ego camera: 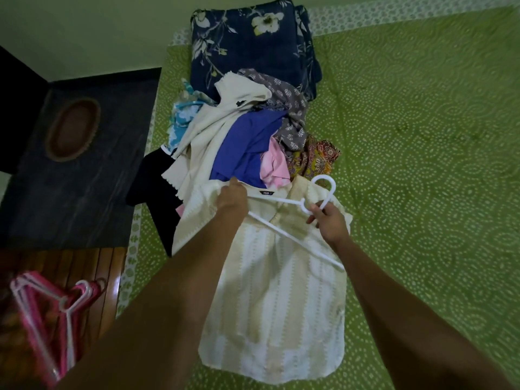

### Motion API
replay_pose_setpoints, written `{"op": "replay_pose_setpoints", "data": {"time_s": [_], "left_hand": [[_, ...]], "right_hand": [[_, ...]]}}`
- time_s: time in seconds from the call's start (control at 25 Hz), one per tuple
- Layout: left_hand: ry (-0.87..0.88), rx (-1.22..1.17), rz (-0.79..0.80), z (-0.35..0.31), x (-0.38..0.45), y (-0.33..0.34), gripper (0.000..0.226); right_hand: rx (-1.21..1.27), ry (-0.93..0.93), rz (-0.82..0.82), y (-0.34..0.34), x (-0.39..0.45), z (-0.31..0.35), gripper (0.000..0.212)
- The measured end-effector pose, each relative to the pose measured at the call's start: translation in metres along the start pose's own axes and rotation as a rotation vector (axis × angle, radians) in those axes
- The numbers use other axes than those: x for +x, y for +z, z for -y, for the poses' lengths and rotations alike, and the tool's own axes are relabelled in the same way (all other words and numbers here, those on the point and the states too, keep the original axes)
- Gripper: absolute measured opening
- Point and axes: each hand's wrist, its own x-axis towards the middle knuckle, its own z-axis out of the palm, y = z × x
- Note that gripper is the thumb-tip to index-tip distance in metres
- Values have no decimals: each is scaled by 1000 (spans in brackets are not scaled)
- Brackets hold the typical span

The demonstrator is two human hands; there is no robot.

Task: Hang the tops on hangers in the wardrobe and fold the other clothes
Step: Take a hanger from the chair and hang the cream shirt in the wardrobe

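Note:
A cream patterned top [278,299] lies flat on the green bed, collar toward the clothes pile. My left hand [232,197] grips the top at its left shoulder by the collar. My right hand [329,220] holds a white plastic hanger [292,236] at its neck, just below the hook. The hanger lies slanted across the top's chest, one arm reaching toward my left hand, the other pointing down right. A pile of mixed clothes [247,142] sits just beyond the collar, with cream, blue, pink, grey print and black pieces.
A navy floral pillow [247,43] lies at the bed's head behind the pile. The green dotted bedsheet [422,136] spreads to the right. A bunch of pink and white hangers [53,311] rests on a wooden surface at lower left. A dark floor with an oval mat [73,129] lies left.

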Motion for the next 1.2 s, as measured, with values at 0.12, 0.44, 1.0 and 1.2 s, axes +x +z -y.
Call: {"op": "replay_pose_setpoints", "data": {"time_s": [0.12,0.44,1.0,1.2], "left_hand": [[86,-29,32,-15,-22,-13,62],[337,-17,-105,27,-39,-59,46],[671,-384,-88,23,-164,-162,23],[759,-334,-239,29,-229,-202,20]], "right_hand": [[-14,-47,68,22,1,23,23],[52,-137,99,40,-18,71,26],[-286,-516,-171,43,-164,157,25],[-243,-690,-392,36,-228,176,21]]}}
